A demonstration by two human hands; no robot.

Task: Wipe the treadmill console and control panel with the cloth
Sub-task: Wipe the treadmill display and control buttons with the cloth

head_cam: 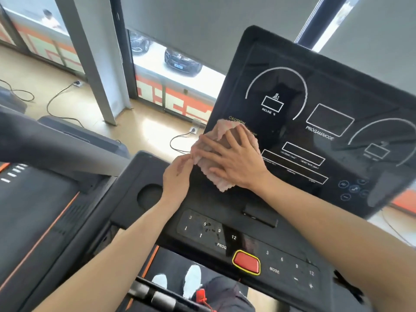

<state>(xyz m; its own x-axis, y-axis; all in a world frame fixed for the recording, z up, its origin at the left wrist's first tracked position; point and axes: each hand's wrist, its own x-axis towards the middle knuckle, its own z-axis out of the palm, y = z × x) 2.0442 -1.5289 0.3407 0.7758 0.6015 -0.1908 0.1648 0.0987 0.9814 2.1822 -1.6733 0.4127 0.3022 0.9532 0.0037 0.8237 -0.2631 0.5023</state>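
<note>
Pink cloth [216, 158] under your flat, spread right hand [234, 161] on console [337, 91]; left hand [177, 179] pinches edge. Next: sweep right across screen, then control panel [281, 264].

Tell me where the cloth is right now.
In the head view, the pink cloth lies flat against the lower left corner of the display screen, under the right hand, with the left hand at its left edge.

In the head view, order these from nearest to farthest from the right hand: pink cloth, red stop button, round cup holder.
From the right hand:
1. Pink cloth, directly under it.
2. Round cup holder, lower left.
3. Red stop button, below, near edge.
</note>
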